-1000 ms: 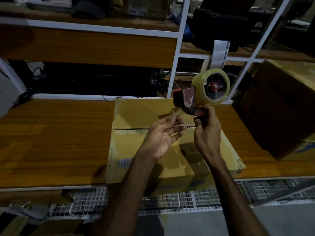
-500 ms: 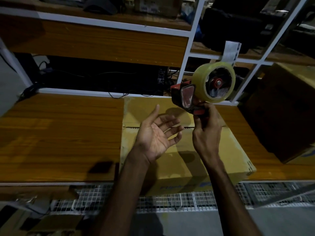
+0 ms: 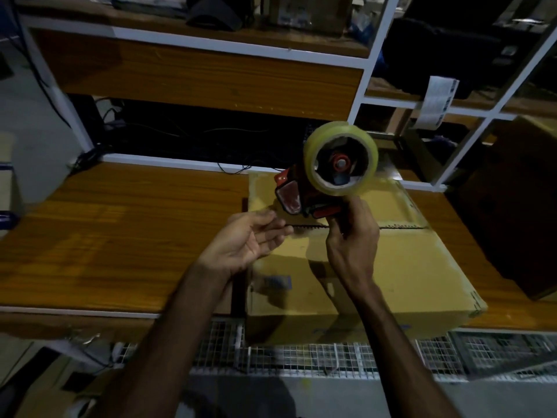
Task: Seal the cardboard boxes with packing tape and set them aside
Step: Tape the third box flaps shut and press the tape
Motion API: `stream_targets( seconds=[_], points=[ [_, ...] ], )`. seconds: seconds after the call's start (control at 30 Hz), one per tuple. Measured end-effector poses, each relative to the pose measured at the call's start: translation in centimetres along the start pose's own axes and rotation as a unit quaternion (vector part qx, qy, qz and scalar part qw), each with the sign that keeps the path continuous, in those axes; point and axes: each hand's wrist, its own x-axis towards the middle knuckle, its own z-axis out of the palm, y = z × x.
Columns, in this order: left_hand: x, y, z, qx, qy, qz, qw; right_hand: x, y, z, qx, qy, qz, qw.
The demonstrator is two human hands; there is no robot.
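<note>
A flat yellow-brown cardboard box (image 3: 407, 267) lies on the wooden workbench (image 3: 120, 236), its two top flaps meeting at a dark seam. Above the box my right hand (image 3: 352, 239) grips the handle of a red tape dispenser (image 3: 304, 197) that carries a roll of clear tape (image 3: 340, 158). My left hand (image 3: 250, 239) hovers palm up just left of the dispenser's mouth, fingers relaxed and holding nothing I can make out.
A second, darker cardboard box (image 3: 512, 206) stands at the right end of the bench. White shelf posts (image 3: 367, 73) and a wooden upper shelf rise behind. A paper label strip (image 3: 437, 101) hangs from the frame. Wire mesh (image 3: 331, 357) runs below the bench front.
The view has shifted left and down. The dispenser has tilted so the roll faces me more. My left hand stays palm up and has come closer to the dispenser's mouth.
</note>
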Motion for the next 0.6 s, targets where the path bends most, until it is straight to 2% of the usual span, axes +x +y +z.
stream_targets(
  seconds=[0.23,0.33,0.4,0.5,0.6],
  points=[
    [1.1,2.9,-3.9,0.141,0.038,0.02,0.989,0.7,-1.0,3.2,-0.02,-0.027,-0.012,0.999],
    [1.7,3.8,-6.3,0.158,0.078,0.028,0.984,1.5,-0.9,3.6,-0.042,-0.031,-0.027,0.998],
    [1.7,4.3,-9.1,0.163,0.106,0.032,0.98,2.7,0.0,2.9,-0.048,-0.011,-0.003,0.999],
    [2.0,4.0,-11.6,0.157,0.091,0.039,0.983,4.3,1.1,1.7,-0.06,-0.006,0.036,0.997],
    [3.2,2.6,-11.8,0.15,0.077,0.04,0.985,4.9,1.8,1.5,-0.048,-0.033,0.015,0.998]
  ],
)
